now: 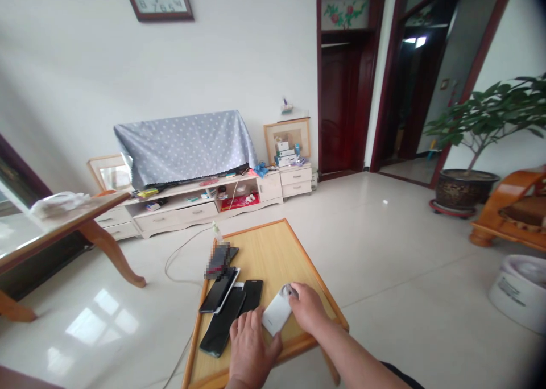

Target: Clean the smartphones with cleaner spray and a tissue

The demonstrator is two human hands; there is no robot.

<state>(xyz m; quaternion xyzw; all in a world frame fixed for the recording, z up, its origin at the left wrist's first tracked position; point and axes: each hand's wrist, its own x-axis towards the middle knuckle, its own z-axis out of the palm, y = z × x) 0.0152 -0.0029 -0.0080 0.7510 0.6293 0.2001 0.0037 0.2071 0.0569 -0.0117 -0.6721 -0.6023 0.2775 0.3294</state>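
A white smartphone (275, 319) lies tilted over the small wooden table (277, 244), back side up. My left hand (252, 343) grips its lower left end, with the thumb at the near edge and the fingers along the side. At the phone's far end my right hand (309, 308) is closed on a small grey cloth (285, 290), which touches the phone's surface. Left of the phone are several dark phones: a long black phone (222, 323) nearest my left hand, a shorter black phone (253, 294), and a black phone with a white edge (218, 291).
Behind those phones sit a dark blurred-out item (218, 261) and a small clear bottle (217, 232). A cable (167, 269) runs over the floor on the left. Farther off stand a low white cabinet (179, 215), a larger wooden table (106, 204) and a potted plant (458, 187).
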